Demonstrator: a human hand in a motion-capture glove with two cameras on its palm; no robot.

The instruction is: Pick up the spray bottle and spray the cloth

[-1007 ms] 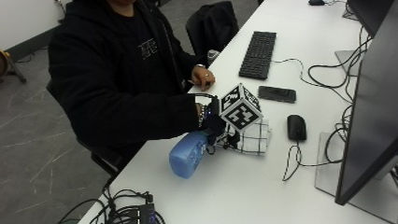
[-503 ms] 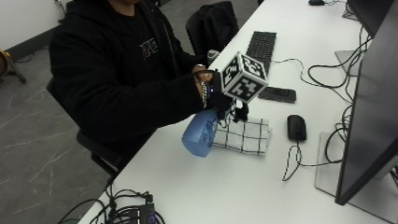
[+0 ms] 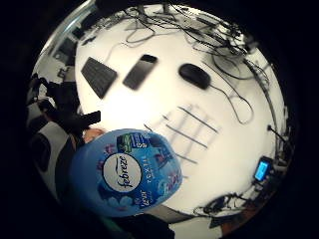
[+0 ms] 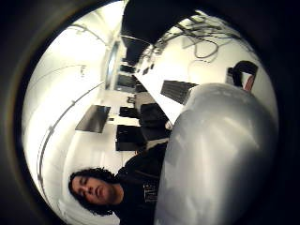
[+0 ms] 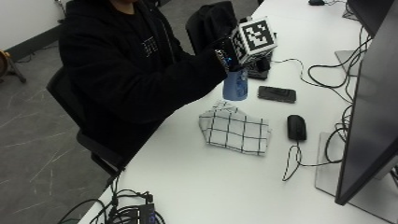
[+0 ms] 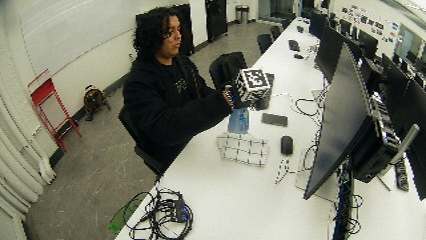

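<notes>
Right hand: black-gloved hand (image 5: pixel 229 58) grips the bottle's top, fingers curled round it, upper centre of frame.
Bottle: blue plastic spray bottle (image 5: pixel 236 85) hangs upright, lifted above the table.
Cloth: white black-checked cloth (image 5: pixel 235 132) lies flat below it on the white table (image 5: pixel 205 182).
Nearby: black phone (image 5: pixel 277 94), black mouse (image 5: pixel 296 127).

Taking the cloth (image 5: pixel 235 133) as landmark: bare table (image 5: pixel 205 182) lies open on its near side. A mouse (image 5: pixel 296 127) with its cable sits just beside it, 1 phone (image 5: pixel 277 94) and a keyboard (image 3: pixel 98 76) beyond, monitor (image 5: pixel 367 116) past the mouse.
</notes>
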